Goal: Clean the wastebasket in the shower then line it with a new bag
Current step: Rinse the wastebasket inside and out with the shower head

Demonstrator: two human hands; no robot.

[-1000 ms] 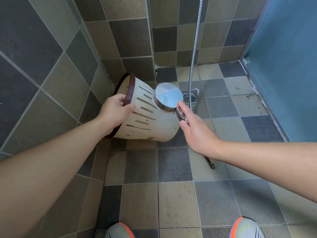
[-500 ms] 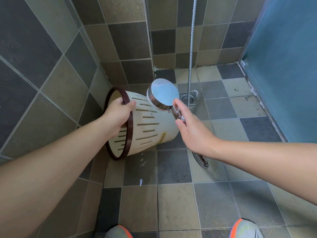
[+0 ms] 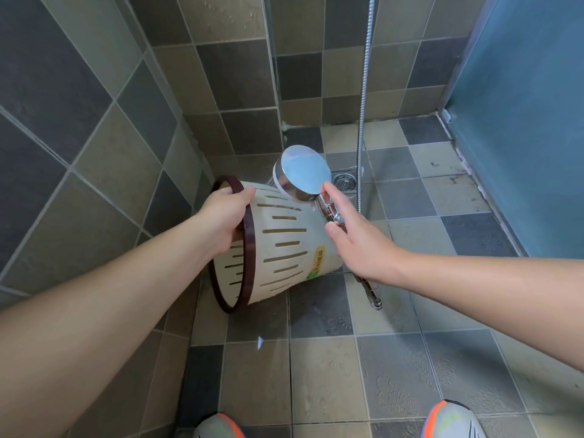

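Observation:
A cream slotted wastebasket (image 3: 284,245) with a dark brown rim lies tipped on its side above the shower floor, mouth toward me and to the left. My left hand (image 3: 222,221) grips its rim at the top, fingers curled inside. My right hand (image 3: 357,245) holds the chrome handle of a round shower head (image 3: 303,175), index finger stretched along it. The head's face points down at the basket's upper side, where thin streams of water show. A yellow and green label sits near the basket's base.
A metal hose (image 3: 363,121) hangs down the back wall to the floor. A square floor drain (image 3: 346,182) lies just behind the shower head. Tiled walls close in on the left and back; a blue panel (image 3: 521,121) stands on the right. My shoes show at the bottom edge.
The basket has turned in my left hand so that more of its rim and mouth face me, and it sits lower. The shower head has stayed over its upper side.

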